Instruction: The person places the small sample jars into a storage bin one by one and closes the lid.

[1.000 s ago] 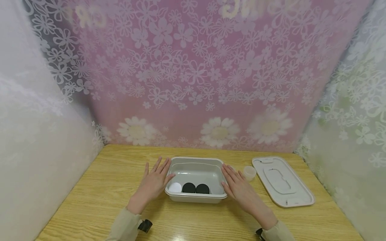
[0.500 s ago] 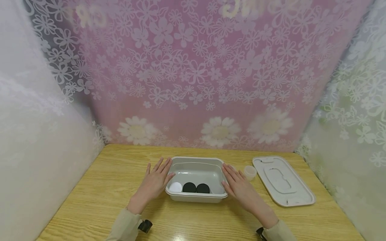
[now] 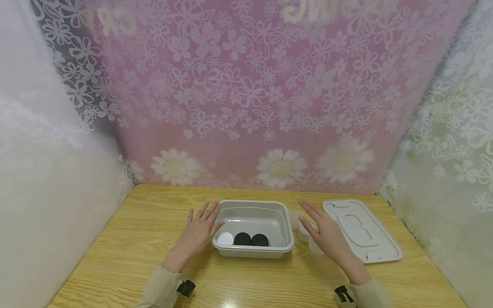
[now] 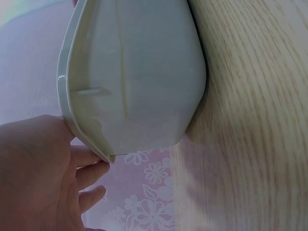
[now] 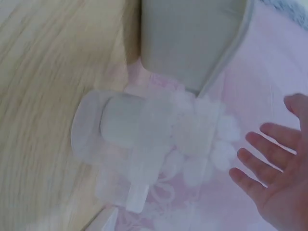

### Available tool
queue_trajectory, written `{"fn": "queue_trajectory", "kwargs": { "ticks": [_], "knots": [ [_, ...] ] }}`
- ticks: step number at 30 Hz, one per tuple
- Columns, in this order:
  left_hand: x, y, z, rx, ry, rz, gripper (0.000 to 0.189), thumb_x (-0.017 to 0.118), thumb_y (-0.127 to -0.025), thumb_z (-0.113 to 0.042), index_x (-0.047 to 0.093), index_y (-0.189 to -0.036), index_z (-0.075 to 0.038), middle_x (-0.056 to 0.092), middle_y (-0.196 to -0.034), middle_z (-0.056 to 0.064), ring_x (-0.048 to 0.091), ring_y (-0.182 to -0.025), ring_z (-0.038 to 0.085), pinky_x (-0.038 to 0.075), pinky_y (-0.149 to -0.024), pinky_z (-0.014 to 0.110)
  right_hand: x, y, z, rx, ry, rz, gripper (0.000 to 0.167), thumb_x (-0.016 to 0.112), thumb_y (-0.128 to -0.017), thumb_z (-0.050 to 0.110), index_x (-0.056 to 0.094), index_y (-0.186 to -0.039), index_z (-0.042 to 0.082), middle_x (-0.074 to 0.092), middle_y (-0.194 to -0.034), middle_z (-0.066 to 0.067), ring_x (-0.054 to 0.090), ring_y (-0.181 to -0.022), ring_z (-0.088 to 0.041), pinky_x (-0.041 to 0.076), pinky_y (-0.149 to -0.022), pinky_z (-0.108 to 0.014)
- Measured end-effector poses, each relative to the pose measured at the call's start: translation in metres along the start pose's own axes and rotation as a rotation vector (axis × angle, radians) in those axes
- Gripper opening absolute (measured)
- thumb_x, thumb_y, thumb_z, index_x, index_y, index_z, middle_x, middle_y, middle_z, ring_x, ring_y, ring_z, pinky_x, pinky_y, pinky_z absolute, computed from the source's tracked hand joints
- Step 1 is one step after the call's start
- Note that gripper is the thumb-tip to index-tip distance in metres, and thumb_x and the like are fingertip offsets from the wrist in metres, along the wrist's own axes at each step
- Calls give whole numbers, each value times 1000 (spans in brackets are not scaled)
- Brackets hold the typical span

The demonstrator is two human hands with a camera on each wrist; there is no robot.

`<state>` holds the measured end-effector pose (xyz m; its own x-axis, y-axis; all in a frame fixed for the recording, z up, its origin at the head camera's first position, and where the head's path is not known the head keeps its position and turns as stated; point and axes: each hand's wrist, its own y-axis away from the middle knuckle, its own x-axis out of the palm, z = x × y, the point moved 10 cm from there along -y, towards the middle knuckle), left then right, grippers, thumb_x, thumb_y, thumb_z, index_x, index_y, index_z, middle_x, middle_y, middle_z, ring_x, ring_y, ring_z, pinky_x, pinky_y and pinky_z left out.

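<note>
A light grey plastic box (image 3: 252,253) stands uncovered on the table, with a white round piece (image 3: 225,238), two black round pieces (image 3: 242,239) and a faint pale round one (image 3: 277,241) along its near side. My left hand (image 3: 195,235) rests on the box's left rim, fingers extended; the left wrist view shows the fingers touching the rim (image 4: 64,96). My right hand (image 3: 327,234) is held apart from the box, fingers spread and holding nothing. It is over and beside small translucent round containers (image 3: 305,233), which the right wrist view also shows as pale cups (image 5: 122,120).
A white lid (image 3: 385,246) with a raised pattern lies on the table (image 3: 115,256) to the right of the cups. Flower-printed curtains (image 3: 246,107) hang behind the table and at both sides.
My right hand has let go of the box's right rim and moved right, over the small containers, more of which now show. My left hand stays on the left rim.
</note>
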<state>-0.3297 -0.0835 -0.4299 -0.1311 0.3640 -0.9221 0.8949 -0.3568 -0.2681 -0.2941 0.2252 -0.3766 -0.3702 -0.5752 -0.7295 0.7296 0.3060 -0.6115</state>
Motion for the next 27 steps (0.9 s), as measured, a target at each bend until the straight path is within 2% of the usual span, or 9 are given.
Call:
{"fn": "queue_trajectory", "kwargs": {
  "ticks": [4, 6, 7, 11, 13, 15, 20, 24, 27],
  "knots": [
    [1, -1, 1, 1, 10, 4, 60, 49, -107, -39, 39, -156, -6, 38, -161, 11, 26, -152, 35, 17, -116, 72, -19, 5, -19, 94, -60, -63, 44, 66, -99, 8, 58, -142, 5, 64, -134, -18, 65, -113, -40, 56, -84, -54],
    [2, -1, 1, 1, 13, 9, 60, 49, -107, -39, 39, -157, -6, 38, -161, 11, 26, -152, 35, 17, -116, 72, -23, 11, -30, 159, -115, -60, 41, 64, -100, 9, 60, -140, 5, 65, -134, -15, 65, -113, -34, 57, -86, -42],
    [2, -2, 2, 0, 16, 11, 60, 49, -107, -39, 38, -157, -6, 37, -161, 11, 25, -152, 35, 17, -116, 72, -24, 14, -35, 195, -148, -52, 39, 63, -101, 11, 60, -140, 5, 66, -133, -14, 63, -118, -30, 56, -92, -35],
    [3, -2, 2, 0, 15, 13, 60, 48, -108, -39, 38, -157, -6, 37, -161, 11, 25, -152, 35, 16, -116, 72, -19, 32, -53, 343, -316, 16, 37, 60, -104, 18, 59, -139, 4, 65, -134, -13, 61, -112, -2, 47, -90, -9],
    [2, -2, 2, 0, 20, 9, 60, 49, -107, -38, 38, -157, -6, 38, -161, 11, 26, -152, 36, 16, -116, 72, -13, 42, -61, 416, -392, 52, 39, 61, -104, 21, 57, -139, 3, 63, -134, -14, 57, -110, 7, 45, -89, -6],
    [1, -2, 2, 1, 26, 4, 60, 49, -107, -37, 38, -156, -5, 38, -161, 12, 26, -152, 36, 17, -116, 73, -8, 51, -69, 482, -461, 82, 42, 61, -104, 24, 56, -139, 2, 61, -136, -16, 56, -109, 10, 46, -90, -7],
    [-1, -1, 1, 3, 38, -6, 60, 51, -107, -36, 39, -156, -5, 39, -160, 12, 26, -151, 37, 17, -115, 73, 4, 69, -80, 584, -565, 134, 51, 67, -101, 25, 51, -142, 0, 55, -141, -19, 56, -115, 4, 47, -93, -9],
    [0, -1, 1, 5, 30, -8, 60, 50, -107, -37, 40, -156, -5, 39, -160, 12, 28, -151, 37, 17, -115, 73, 11, 80, -82, 634, -604, 199, 61, 72, -97, 22, 45, -147, -1, 47, -148, -21, 54, -129, -20, 47, -95, -11],
    [1, -1, 2, 7, 26, -4, 60, 50, -107, -38, 40, -156, -5, 39, -160, 11, 28, -151, 38, 17, -115, 73, 19, 88, -83, 686, -630, 265, 68, 74, -95, 21, 40, -150, -1, 43, -151, -24, 49, -134, -39, 51, -97, -20]
  ]
}}
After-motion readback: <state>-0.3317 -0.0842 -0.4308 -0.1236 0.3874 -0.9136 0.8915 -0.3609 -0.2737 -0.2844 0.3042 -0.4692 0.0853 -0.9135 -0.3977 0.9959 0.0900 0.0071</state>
